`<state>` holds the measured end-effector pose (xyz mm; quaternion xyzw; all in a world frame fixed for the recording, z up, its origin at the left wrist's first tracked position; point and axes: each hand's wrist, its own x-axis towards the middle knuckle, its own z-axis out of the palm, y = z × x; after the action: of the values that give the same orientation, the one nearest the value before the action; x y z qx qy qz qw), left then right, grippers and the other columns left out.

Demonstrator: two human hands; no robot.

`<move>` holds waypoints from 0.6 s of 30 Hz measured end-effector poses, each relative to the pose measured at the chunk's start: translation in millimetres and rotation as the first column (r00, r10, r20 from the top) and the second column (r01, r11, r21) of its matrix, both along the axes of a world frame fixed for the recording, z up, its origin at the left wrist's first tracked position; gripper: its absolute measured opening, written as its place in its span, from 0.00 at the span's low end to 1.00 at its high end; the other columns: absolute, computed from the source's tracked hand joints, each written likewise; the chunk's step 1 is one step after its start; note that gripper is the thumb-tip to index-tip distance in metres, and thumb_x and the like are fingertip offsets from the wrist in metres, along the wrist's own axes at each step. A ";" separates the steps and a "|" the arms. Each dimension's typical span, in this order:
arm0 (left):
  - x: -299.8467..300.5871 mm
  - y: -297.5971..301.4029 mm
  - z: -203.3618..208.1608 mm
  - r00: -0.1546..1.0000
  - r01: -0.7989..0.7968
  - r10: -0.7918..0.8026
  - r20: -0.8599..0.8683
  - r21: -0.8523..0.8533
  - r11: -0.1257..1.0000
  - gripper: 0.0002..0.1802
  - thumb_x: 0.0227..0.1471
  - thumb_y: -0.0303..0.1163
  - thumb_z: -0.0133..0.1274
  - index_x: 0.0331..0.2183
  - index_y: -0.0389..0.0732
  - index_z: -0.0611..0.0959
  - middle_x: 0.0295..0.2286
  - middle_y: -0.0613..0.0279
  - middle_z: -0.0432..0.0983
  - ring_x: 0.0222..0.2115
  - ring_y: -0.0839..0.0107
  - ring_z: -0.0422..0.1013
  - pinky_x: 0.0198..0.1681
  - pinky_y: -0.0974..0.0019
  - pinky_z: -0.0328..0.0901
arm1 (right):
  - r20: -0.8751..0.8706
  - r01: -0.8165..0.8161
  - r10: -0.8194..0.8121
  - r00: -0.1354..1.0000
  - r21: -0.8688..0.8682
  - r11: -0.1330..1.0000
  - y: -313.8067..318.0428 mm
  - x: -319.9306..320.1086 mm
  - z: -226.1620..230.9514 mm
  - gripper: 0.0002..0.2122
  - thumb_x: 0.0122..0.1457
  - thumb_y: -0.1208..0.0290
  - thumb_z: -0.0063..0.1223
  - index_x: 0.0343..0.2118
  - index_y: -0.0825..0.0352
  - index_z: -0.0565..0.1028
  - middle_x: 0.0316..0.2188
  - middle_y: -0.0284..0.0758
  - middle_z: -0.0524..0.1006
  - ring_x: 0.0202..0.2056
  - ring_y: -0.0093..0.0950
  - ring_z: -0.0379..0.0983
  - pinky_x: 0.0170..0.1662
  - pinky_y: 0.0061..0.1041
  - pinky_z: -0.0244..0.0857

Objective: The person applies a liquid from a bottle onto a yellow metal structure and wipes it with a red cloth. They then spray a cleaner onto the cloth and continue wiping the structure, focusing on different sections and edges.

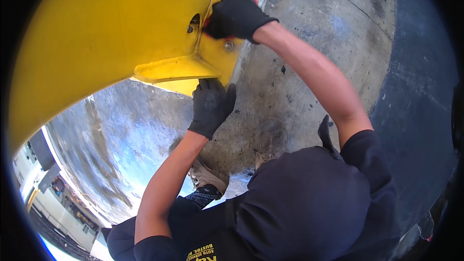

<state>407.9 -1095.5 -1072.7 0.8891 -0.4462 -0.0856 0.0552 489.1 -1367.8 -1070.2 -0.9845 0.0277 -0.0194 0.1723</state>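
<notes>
A large yellow metal post (111,24) stands on a yellow base plate (212,48), with a yellow gusset (174,70) welded between them. My right hand (237,17), in a black glove, is closed over a red object on the plate. Only red edges show around the glove, so its kind is hidden. Just below that hand a round bolt head (228,45) sits in the plate. My left hand (211,105), also gloved in black, rests its extended fingertips at the gusset's lower edge, thumb apart. It holds nothing visible.
An oval hole (193,23) opens in the post beside my right hand. Stained concrete floor (309,14) surrounds the plate, with a dark floor band (415,87) at the far right. My shoe (205,176) stands below my left hand. Equipment (63,193) shows at the lower left.
</notes>
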 end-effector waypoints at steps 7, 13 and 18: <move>-4.5 -7.5 5.4 0.999 0.027 -0.026 -0.033 0.024 0.999 0.30 0.67 0.51 0.58 0.42 0.27 0.83 0.38 0.36 0.79 0.39 0.42 0.79 0.40 0.44 0.74 | 0.188 0.197 -0.172 0.967 -0.125 0.972 -22.3 9.7 -19.2 0.19 0.62 0.47 0.62 0.32 0.59 0.90 0.27 0.40 0.87 0.31 0.44 0.87 0.38 0.44 0.78; -5.9 4.1 -2.5 0.998 -0.040 0.041 -0.049 0.026 0.999 0.30 0.66 0.51 0.59 0.44 0.27 0.82 0.38 0.36 0.78 0.39 0.42 0.78 0.40 0.43 0.73 | 0.258 0.209 -0.340 0.904 0.428 0.879 -58.4 -38.7 28.7 0.19 0.65 0.49 0.64 0.40 0.63 0.88 0.35 0.46 0.87 0.38 0.48 0.86 0.46 0.46 0.79; -4.7 0.5 -1.5 0.999 0.006 -0.007 0.041 0.034 0.999 0.31 0.66 0.52 0.59 0.41 0.27 0.87 0.38 0.39 0.83 0.40 0.45 0.81 0.39 0.46 0.76 | 0.194 0.017 -0.108 0.975 0.421 0.907 -87.8 -24.5 17.1 0.09 0.68 0.71 0.58 0.40 0.61 0.89 0.41 0.40 0.89 0.42 0.42 0.86 0.45 0.37 0.78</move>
<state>403.2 -1095.0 -1074.3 0.8900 -0.4488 -0.0750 0.0308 464.6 -1455.7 -1053.1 -0.9158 0.0444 -0.1240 0.3795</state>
